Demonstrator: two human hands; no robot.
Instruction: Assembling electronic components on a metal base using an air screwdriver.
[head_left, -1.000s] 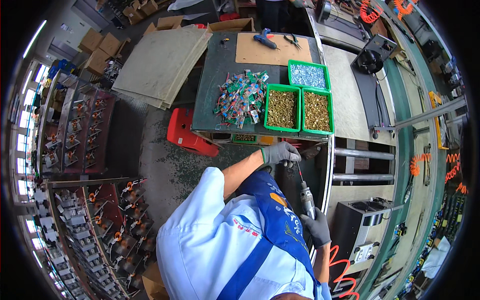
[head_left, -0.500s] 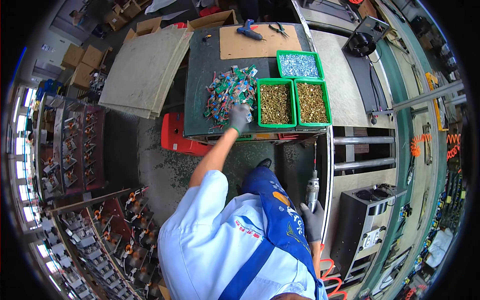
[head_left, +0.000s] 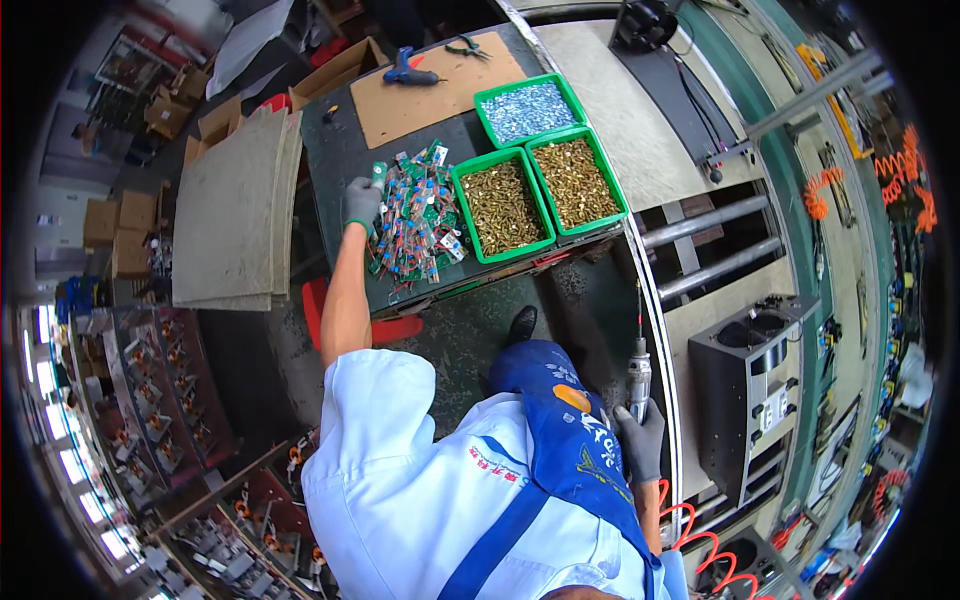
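Green and small, a circuit-board piece (head_left: 379, 172) is pinched in the fingers of the gloved left hand (head_left: 361, 203), which is stretched out to the far-left part of the dark desk (head_left: 335, 160). The piece stands roughly upright in the grip, its long axis pointing away from the person toward the far side; finer detail is too small to tell. Just right of that hand lies a heap of similar small parts (head_left: 415, 222) with green boards and red and blue wiring, spread on the desk top.

Down at the person's right side, the gloved right hand (head_left: 640, 440) is closed around the grey body of a pneumatic screwdriver (head_left: 638, 375). The tool is held nearly vertical, its thin bit pointing away from the person toward the desk's near-right edge, with its long axis running near to far. A coiled red air hose (head_left: 690, 530) curls near the right forearm.

Right of the heap sit three green trays touching one another: two hold brass-coloured screws (head_left: 500, 205) (head_left: 578, 180), and the far one holds silver screws (head_left: 528, 108). Farther back on the desk lies a brown cardboard sheet (head_left: 430, 95) with a blue glue gun (head_left: 408, 72) on it. Large grey boards (head_left: 235, 210) are stacked left of the desk, and a grey metal cabinet (head_left: 750, 390) stands at the right.
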